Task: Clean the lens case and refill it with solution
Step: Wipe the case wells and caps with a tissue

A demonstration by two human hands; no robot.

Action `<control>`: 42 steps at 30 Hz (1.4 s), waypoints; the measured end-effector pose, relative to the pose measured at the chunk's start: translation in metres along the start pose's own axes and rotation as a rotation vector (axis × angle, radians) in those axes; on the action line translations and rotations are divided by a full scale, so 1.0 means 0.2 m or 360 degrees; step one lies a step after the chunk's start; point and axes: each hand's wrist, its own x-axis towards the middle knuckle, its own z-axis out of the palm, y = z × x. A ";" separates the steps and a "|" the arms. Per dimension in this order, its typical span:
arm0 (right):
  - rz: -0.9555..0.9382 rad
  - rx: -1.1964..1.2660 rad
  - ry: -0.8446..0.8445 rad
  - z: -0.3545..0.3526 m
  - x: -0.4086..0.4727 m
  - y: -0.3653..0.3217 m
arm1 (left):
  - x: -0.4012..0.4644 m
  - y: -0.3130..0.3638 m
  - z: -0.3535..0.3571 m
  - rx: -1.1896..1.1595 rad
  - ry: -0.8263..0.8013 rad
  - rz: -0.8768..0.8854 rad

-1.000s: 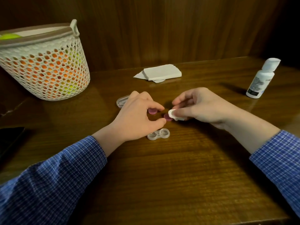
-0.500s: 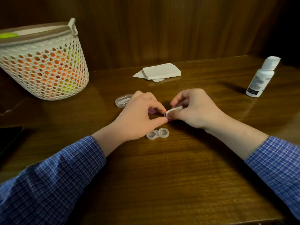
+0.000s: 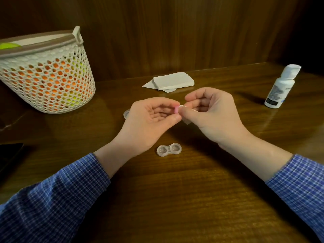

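**Left hand lifts the pink cap for wiping**

Left hand [image 3: 150, 118], palm turned up, now pinches the pink cap [image 3: 176, 109] between thumb and fingertips, raised off the table [image 3: 175, 199] where it sat a second ago. Right hand [image 3: 212, 113] pinches a scrap of tissue [image 3: 186, 121] against the cap, so wiping looks under way. The lens case [image 3: 168, 149] lies open below both wrists, apparently unfilled; the solution bottle [image 3: 280, 86] stands well apart, far right.

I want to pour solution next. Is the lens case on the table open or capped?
Open: both wells of the lens case show bare, and the left hand pinches a pink cap.
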 end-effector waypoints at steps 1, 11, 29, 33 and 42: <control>-0.0055 -0.0025 0.0001 0.00 0.00 0.00 | 0.00 0.00 0.00 0.0007 0.0002 0.0001; -0.0755 -0.0554 0.0143 0.02 -0.04 0.02 | 0.02 0.04 -0.04 -0.0025 -0.0169 -0.0077; -0.0421 -0.0243 0.0169 0.04 -0.06 0.00 | -0.03 0.13 -0.05 0.0342 -0.0026 0.0328; -0.0134 -0.0066 0.0012 0.02 -0.04 0.01 | -0.03 0.13 -0.05 0.0606 0.0034 0.0608; 0.0224 0.0345 -0.0252 0.00 -0.01 0.00 | -0.03 0.09 -0.03 0.0647 0.0041 0.0739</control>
